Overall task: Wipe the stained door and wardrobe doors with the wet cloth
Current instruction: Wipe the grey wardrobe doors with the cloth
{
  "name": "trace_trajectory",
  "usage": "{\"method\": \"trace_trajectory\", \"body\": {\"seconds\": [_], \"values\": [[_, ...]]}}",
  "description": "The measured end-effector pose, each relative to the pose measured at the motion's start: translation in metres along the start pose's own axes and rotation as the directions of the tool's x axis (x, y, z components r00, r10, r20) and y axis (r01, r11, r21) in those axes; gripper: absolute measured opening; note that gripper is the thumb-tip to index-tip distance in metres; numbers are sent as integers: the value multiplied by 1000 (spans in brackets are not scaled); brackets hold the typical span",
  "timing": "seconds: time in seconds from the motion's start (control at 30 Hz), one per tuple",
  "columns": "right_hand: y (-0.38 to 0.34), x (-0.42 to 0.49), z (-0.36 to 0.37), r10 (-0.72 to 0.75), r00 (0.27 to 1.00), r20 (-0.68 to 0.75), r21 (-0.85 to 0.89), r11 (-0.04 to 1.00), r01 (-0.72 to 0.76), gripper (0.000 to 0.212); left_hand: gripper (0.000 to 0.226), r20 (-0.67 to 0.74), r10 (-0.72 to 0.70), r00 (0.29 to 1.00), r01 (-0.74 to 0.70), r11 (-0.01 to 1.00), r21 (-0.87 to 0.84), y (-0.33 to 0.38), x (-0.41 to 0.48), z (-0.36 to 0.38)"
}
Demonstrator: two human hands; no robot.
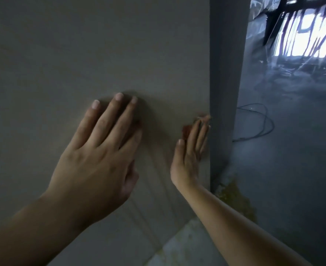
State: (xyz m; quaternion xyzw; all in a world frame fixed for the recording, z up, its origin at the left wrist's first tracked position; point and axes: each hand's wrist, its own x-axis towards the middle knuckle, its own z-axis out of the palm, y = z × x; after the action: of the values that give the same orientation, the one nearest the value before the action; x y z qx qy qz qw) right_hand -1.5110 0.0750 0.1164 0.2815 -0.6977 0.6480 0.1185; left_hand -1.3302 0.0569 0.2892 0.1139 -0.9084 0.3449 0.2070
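Cloth, small, reddish, limp, lies centre-right, pressed against the smooth beige door panel by straight fingers of the right hand; it probably slides easily, best held under a flat palm. Left hand rests spread on the panel, empty.

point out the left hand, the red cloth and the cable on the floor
left hand [97,156], head view, back of the hand
red cloth [186,130], head view, its visible left edge
cable [273,126], head view, right side of its loop
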Motion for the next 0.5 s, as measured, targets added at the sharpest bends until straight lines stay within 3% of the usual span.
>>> {"method": "trace_trajectory", "body": {"seconds": [0.07, 0.13, 0.27, 0.37, 0.43, 0.5], "values": [[14, -1, 5, 150, 987, -54, 56, 987, -147, 62, 61, 21, 17, 1000, -17, 1000, 18, 6, 0, 4], [-3, 9, 7, 211, 971, -109, 96, 975, -201, 65, 61, 36, 24, 999, -25, 999, 22, 10, 0, 8], [-62, 46, 1, -36, 989, -141, 88, 995, 49, 66, 65, 43, 21, 999, -22, 999, 24, 15, 0, 16], [-40, 38, 0, -129, 980, -151, 32, 990, 135, 63, 64, 49, 49, 998, -49, 999, 4, 23, 0, 24], [17, -3, 4, -23, 997, -80, 25, 999, 25, 63, 63, 64, 58, 996, -57, 998, -18, 32, -2, 31], [74, -46, 4, 209, 978, -11, 109, 972, -207, 72, 64, 101, 74, 992, -71, 997, -29, 41, -5, 39]]}}
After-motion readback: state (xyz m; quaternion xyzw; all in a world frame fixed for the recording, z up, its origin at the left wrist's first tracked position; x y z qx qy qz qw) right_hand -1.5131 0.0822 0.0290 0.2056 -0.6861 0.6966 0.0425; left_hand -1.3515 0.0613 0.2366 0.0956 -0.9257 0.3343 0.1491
